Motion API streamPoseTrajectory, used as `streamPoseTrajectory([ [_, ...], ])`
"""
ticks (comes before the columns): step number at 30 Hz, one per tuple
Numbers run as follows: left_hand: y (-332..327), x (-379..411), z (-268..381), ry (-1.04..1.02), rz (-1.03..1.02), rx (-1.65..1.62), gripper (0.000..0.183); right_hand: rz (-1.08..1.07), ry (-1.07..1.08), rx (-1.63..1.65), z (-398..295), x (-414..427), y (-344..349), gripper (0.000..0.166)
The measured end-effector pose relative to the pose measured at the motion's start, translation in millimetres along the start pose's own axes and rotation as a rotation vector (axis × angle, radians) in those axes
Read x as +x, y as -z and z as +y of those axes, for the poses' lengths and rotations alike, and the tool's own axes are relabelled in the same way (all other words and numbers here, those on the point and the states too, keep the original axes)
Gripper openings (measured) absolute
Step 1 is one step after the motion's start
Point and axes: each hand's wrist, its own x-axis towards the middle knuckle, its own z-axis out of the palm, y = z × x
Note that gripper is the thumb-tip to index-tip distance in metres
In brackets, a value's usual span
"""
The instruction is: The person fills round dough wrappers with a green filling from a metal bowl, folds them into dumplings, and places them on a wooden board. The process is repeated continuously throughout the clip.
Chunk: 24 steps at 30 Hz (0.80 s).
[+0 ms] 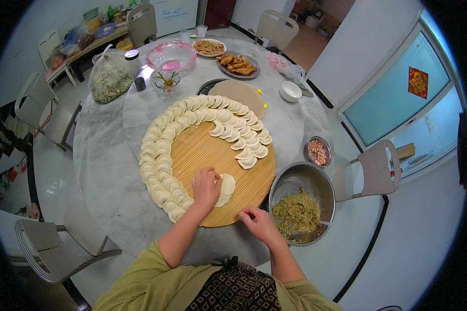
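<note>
My left hand (207, 187) rests over the left side of a small pile of round dough wrappers (228, 185) on a round bamboo board; whether its fingers hold one is hidden. At the board's lower right edge is my right hand (259, 223), fingers curled, with thumb and forefinger close together. Folded dumplings (151, 153) lie overlapping in curved rows along the left and top of the ribbed board (194, 155), and more lie at its upper right. Right of the board, a steel bowl (332, 186) holds chopped greenish filling (297, 212) with a utensil's pale handle in it.
A small metal bowl of pink pieces (318, 152) sits beyond the steel bowl. Farther back on the marble table (105, 147) are a white bowl (290, 91), a plate of fried food (239, 65), a pink-rimmed basin (171, 56) and a filled plastic bag (111, 76). Chairs surround the table.
</note>
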Motion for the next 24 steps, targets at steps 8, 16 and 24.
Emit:
streamPoseTrajectory([
  [8, 16, -5, 11, 0.406, -0.238, -0.600, 0.014, -0.019, 0.010, 0.133, 2, -51, 27, 0.022],
  [16, 44, -30, 20, 0.890, -0.484, -1.592, 0.031, 0.835, -0.326, -0.151, 87, -109, 131, 0.034],
  [24, 56, -46, 69, 0.880, -0.724, -1.801, 0.032, 0.670, -0.393, -0.189, 174, -97, 138, 0.045],
])
